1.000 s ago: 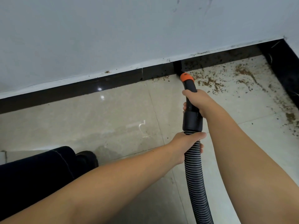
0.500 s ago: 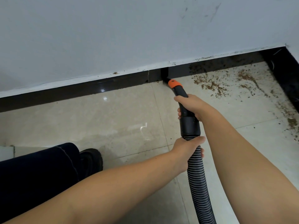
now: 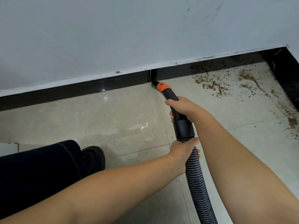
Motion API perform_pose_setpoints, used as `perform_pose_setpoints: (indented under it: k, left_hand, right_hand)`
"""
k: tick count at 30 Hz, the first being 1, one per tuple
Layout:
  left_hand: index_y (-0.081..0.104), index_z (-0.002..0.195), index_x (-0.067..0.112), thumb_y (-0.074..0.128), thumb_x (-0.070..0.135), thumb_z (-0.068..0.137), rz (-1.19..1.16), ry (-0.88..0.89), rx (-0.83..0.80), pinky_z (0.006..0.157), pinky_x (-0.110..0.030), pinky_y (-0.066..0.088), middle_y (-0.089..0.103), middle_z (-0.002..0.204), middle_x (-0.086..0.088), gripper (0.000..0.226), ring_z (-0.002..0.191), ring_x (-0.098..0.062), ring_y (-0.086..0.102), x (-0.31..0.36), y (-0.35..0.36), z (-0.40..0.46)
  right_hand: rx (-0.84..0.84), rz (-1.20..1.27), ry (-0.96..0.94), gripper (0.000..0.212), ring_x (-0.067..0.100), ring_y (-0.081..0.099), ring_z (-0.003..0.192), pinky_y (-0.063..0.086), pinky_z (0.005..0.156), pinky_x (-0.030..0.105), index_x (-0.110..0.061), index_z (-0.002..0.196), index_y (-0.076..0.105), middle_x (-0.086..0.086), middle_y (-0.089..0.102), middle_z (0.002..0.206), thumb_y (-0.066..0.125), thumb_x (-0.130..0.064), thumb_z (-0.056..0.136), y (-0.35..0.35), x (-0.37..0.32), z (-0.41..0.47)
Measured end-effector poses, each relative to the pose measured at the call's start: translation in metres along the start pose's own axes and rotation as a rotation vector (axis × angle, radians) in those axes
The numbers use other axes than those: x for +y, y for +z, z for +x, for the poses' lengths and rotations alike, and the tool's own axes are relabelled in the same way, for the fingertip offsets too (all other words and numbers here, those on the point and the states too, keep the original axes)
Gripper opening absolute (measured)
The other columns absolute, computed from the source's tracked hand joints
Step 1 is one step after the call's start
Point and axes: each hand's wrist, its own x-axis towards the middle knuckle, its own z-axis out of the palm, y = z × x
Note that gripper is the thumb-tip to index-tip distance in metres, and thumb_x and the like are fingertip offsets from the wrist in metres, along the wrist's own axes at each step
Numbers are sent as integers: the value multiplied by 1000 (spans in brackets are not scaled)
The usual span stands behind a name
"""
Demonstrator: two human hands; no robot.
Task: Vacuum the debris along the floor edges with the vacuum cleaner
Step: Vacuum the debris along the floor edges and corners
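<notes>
Far left of the two grips, a dark trouser leg (image 3: 40, 167) and a black shoe (image 3: 93, 158) rest on the pale floor tiles (image 3: 113, 120), and the black skirting (image 3: 80, 88) under the white wall (image 3: 113, 38) looks mostly swept on that side. Nearer, the left hand (image 3: 182, 151) wraps its fingers round the top of the ribbed vacuum hose (image 3: 198, 188), just below the black cuff (image 3: 184, 128). Just above it, the right hand (image 3: 182, 109) is curled round the black wand, steering. Ahead of that upper grip, the orange collar (image 3: 162, 86) leads to the nozzle tip (image 3: 153, 82), which sits on the floor against the skirting at a vertical joint.

To the right of both hands lies the work left over: brown debris (image 3: 212, 85) scattered on the tiles, more specks along the skirting top and face, and a trail running toward the corner (image 3: 279, 62) and down the right-hand edge.

My reading is that the person is mid-pass along the edge, roughly halfway. The next move would call for sliding the nozzle rightward, tip kept low and tight to the skirting, with the lower hand feeding hose so it does not drag.
</notes>
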Motion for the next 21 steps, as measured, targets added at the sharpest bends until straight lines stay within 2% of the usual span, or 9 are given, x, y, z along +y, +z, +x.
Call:
perform_pose_setpoints:
  k: [4,9,16,18,21]
  left_hand:
    - [61,103,6,70,17,83,60,-24,-52,60,-25,54,64,71,-5,24,62,-18,61,-2,9,1]
    - [59,103,7,69,19,85,207,-76,-120,60,-24,54,64,73,-5,24,63,-17,61,-12,28,-1]
    - [59,116,4,70,20,85,377,-139,-172,85,-37,55,66,94,-13,36,85,-25,63,-30,42,-4]
    - [59,116,4,70,19,85,394,-137,-167,83,-35,55,67,90,-12,36,81,-24,63,-35,47,-1]
    - [58,105,7,68,18,86,467,-160,-189,70,-29,55,65,73,-7,25,65,-18,62,-40,60,0]
  right_hand:
    - [101,53,17,15,15,57,43,53,48,29,-13,97,49,10,57,66,58,-23,91,-18,9,-8]
    - [221,117,68,20,20,57,48,54,55,33,-9,105,47,11,57,65,56,-21,92,-50,29,-24]
    - [272,263,85,19,21,57,48,52,54,32,-9,103,45,11,56,65,56,-20,91,-73,64,-44]
    - [307,279,92,22,21,57,47,52,53,32,-8,107,45,11,56,64,55,-20,91,-78,72,-46]
    - [398,286,120,25,20,57,45,52,53,31,-7,110,46,10,56,62,55,-20,91,-92,85,-53]
